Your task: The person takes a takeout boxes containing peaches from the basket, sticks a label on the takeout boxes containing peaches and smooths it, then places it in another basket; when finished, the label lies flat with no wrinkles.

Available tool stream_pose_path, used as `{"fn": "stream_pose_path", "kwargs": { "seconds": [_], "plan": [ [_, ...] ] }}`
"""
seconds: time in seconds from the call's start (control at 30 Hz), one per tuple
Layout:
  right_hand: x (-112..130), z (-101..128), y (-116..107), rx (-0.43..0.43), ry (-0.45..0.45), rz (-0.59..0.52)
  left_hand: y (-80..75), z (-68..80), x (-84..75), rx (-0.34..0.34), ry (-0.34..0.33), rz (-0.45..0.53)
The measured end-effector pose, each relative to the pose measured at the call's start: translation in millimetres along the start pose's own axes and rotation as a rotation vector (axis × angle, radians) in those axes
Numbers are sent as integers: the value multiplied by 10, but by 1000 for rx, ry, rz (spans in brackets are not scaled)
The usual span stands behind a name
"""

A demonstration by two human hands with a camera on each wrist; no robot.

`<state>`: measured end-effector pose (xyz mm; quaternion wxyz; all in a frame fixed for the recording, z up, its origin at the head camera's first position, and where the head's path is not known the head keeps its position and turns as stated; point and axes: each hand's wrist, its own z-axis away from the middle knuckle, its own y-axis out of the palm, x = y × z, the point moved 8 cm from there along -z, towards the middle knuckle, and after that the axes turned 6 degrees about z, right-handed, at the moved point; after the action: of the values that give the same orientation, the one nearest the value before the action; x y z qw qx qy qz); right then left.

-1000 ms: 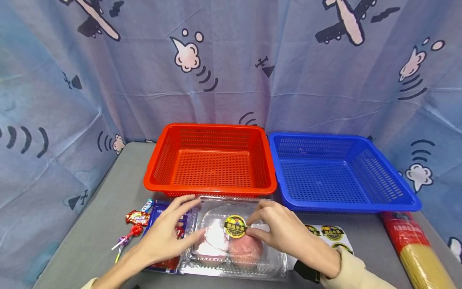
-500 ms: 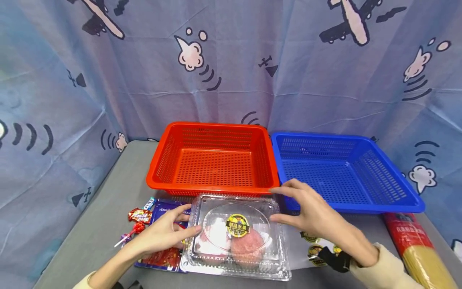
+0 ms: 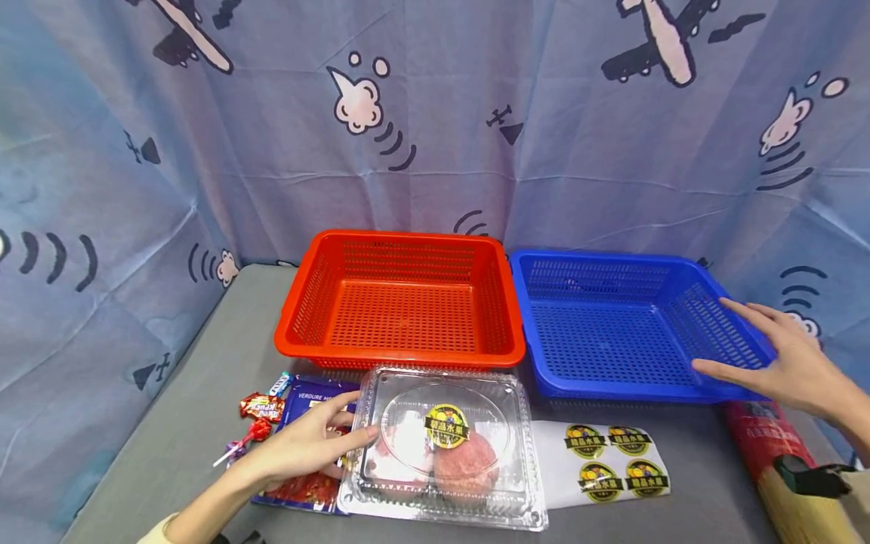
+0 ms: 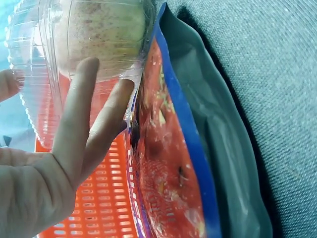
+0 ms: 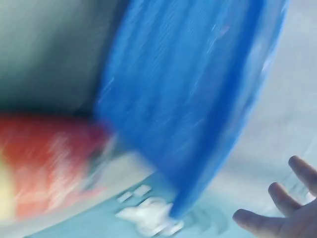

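A clear plastic clamshell box (image 3: 445,446) with a yellow round sticker and reddish fruit inside lies on the grey table, in front of the red basket (image 3: 401,302). My left hand (image 3: 309,442) rests with straight fingers against the box's left edge; the left wrist view shows its fingers (image 4: 84,124) touching the clear lid (image 4: 74,39). My right hand (image 3: 782,359) hovers open, fingers spread, over the right front corner of the blue basket (image 3: 632,325), holding nothing. The right wrist view is blurred, with the blue basket (image 5: 198,99) and spread fingertips (image 5: 277,208) showing.
A blue snack bag (image 3: 306,453) lies under the box's left side, with candies and a lollipop (image 3: 254,419) to its left. A sticker sheet (image 3: 605,461) lies right of the box. A spaghetti pack (image 3: 782,468) lies at the far right. Printed cloth hangs behind.
My right hand left the clamshell's sticker and swung right and up, now over the blue basket's right corner, uncovering the sticker sheet. The left hand stayed at the box's left edge.
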<state>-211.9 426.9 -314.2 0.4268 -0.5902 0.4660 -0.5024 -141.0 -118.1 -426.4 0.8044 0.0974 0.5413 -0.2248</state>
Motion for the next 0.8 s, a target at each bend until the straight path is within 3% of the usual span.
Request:
{"fn": "stream_pose_path", "kwargs": {
  "seconds": [0.17,0.43,0.8],
  "plan": [
    [-593,167,179,148,213,28,25,-10,8,43,18,19],
    [-830,225,501,476,256,-66,50,-44,-14,54,50,67],
    [-855,204,590,553,264,-130,115,30,5,-24,56,178]
  ]
}}
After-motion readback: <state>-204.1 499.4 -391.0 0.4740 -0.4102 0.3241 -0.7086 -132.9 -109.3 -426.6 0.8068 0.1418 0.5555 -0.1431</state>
